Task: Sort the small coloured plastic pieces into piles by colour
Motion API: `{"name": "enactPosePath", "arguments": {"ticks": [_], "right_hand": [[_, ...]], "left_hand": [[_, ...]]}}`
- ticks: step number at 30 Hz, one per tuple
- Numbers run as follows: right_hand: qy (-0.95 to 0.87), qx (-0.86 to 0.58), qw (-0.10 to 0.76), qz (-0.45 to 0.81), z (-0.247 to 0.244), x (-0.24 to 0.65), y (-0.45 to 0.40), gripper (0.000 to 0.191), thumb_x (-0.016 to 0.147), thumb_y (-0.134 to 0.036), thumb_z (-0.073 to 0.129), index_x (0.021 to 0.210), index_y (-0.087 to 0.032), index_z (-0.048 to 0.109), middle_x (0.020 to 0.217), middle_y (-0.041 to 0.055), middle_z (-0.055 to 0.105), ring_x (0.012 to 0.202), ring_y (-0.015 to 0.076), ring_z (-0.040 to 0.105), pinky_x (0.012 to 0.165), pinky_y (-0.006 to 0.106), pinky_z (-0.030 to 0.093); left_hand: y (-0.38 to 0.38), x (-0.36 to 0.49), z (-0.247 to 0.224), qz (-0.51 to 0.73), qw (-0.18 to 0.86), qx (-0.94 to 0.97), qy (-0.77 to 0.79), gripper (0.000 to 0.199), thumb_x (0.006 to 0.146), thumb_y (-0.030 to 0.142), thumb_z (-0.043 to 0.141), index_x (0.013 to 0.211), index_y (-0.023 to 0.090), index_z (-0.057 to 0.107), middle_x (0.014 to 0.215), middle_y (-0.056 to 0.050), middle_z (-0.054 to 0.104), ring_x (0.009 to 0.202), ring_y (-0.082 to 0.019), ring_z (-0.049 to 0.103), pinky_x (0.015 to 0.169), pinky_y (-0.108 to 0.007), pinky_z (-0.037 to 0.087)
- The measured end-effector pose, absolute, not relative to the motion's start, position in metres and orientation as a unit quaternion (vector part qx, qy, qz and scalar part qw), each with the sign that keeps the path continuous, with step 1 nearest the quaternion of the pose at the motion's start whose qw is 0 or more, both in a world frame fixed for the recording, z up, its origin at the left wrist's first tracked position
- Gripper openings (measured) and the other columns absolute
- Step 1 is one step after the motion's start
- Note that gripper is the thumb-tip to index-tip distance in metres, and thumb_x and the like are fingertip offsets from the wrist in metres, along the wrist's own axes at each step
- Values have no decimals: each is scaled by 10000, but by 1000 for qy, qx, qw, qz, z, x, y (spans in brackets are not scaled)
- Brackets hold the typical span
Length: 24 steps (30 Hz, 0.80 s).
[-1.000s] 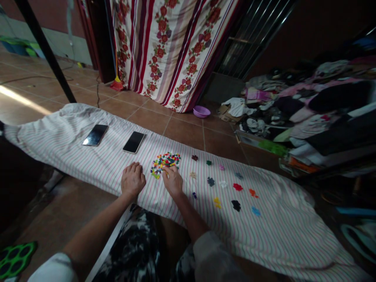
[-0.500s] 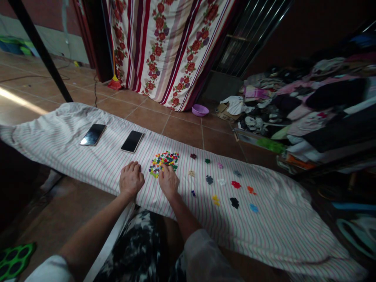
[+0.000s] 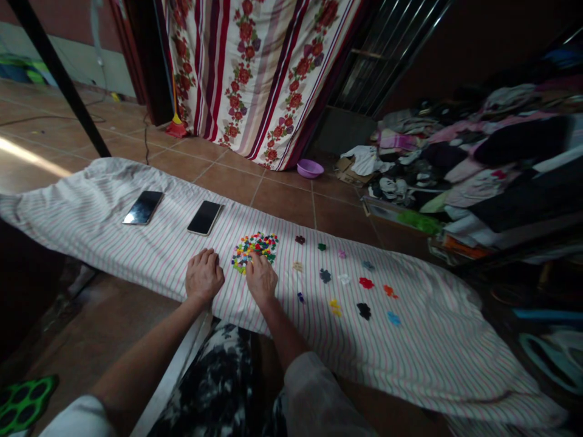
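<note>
A pile of small multicoloured pieces [image 3: 255,244] lies on the striped cloth [image 3: 273,291]. My right hand [image 3: 262,278] rests at the pile's near edge, fingers bent and pressed together among the pieces; whatever is between the fingertips is too small to name. Left of the pile, my left hand [image 3: 204,275] lies on the cloth with its fingers curled, and no object shows in it. Small one-colour groups sit to the right, among them red pieces [image 3: 365,283], black pieces [image 3: 364,311], yellow pieces [image 3: 335,307] and light blue pieces [image 3: 393,318].
Two phones, one at the left [image 3: 143,207] and one nearer the pile [image 3: 204,218], lie on the cloth. Beyond it are a purple basin [image 3: 310,169], a floral curtain [image 3: 264,73] and a heap of clothes [image 3: 455,145] at the right.
The fingertips of my right hand have shifted slightly within the near part of the pile. My left hand stays in place.
</note>
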State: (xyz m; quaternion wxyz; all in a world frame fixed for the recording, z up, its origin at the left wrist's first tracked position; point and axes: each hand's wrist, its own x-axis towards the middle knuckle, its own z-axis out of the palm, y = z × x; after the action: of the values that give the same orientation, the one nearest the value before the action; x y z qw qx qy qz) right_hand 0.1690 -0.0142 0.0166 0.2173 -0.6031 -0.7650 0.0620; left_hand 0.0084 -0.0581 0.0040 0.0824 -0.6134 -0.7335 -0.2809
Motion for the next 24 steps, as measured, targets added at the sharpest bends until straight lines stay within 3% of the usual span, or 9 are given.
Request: {"name": "enactPosePath", "arguments": {"ticks": [6, 15, 20, 24], "right_hand": [[-751, -603, 252, 93, 16, 171, -15, 228, 940, -223, 506, 1120, -270, 638, 1032, 21, 632, 920, 150, 610, 763, 229, 429], [-732, -582, 330, 126, 9, 172, -12, 192, 921, -206, 481, 1054, -211, 619, 1084, 53, 659, 1019, 165, 617, 853, 250, 465], [-697, -570, 406, 160, 2, 176, -7, 220, 893, -230, 449, 1017, -176, 622, 980, 84, 686, 906, 178, 647, 844, 286, 489], [-656, -579, 428, 226, -2, 182, -7, 259, 928, -308, 407, 1071, -184, 584, 759, 12, 685, 684, 145, 662, 683, 245, 505]], "left_hand": [[-58, 9, 5, -293, 65, -612, -731, 301, 814, 188, 465, 1051, 168, 651, 1237, -143, 666, 1228, -301, 553, 1016, -463, 411], [-58, 8, 5, -287, 64, -613, -733, 304, 815, 193, 461, 1048, 146, 650, 1242, -160, 664, 1230, -314, 556, 1015, -471, 417], [-58, 8, 4, -290, 74, -611, -733, 294, 809, 195, 474, 1040, 169, 652, 1233, -139, 669, 1218, -298, 565, 1008, -457, 416], [-59, 8, 5, -286, 80, -610, -735, 289, 812, 200, 467, 1032, 176, 653, 1228, -128, 674, 1222, -291, 563, 1008, -449, 414]]}}
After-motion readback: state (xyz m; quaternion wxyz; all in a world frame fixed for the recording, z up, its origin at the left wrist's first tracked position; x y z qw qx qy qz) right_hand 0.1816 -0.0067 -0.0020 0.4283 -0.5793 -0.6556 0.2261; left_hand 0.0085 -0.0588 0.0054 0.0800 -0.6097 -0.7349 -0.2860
